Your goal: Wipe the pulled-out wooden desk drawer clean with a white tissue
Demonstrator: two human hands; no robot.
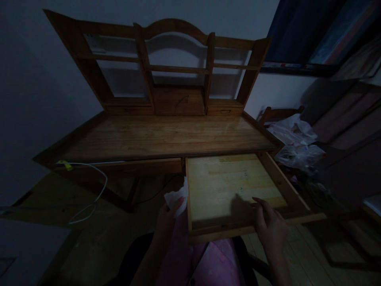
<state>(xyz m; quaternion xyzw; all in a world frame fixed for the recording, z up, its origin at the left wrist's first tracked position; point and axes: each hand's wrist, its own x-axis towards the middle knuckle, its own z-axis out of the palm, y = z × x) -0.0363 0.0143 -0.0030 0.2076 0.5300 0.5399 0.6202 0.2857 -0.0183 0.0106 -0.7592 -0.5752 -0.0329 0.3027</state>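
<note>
My left hand (pixel 166 218) is closed on a crumpled white tissue (pixel 177 195), just outside the left side of a pulled-out wooden drawer (pixel 224 230). Nothing lies on the pale drawer bottom apart from a few small dark marks and a shadow. Over the right part of the drawer's front board is my right hand (pixel 270 225). Its fingers are partly bent, spread a little apart and point left over the inside, with nothing visible in them. Whether that hand touches the board is hard to tell in the dim light.
Behind the drawer stands a wooden desk (pixel 175 133) with a shelf hutch (pixel 178 69) against the wall. A white cable (pixel 104 182) with a yellow tag loops down at the left. Plastic bags (pixel 294 131) sit on a chair at the right.
</note>
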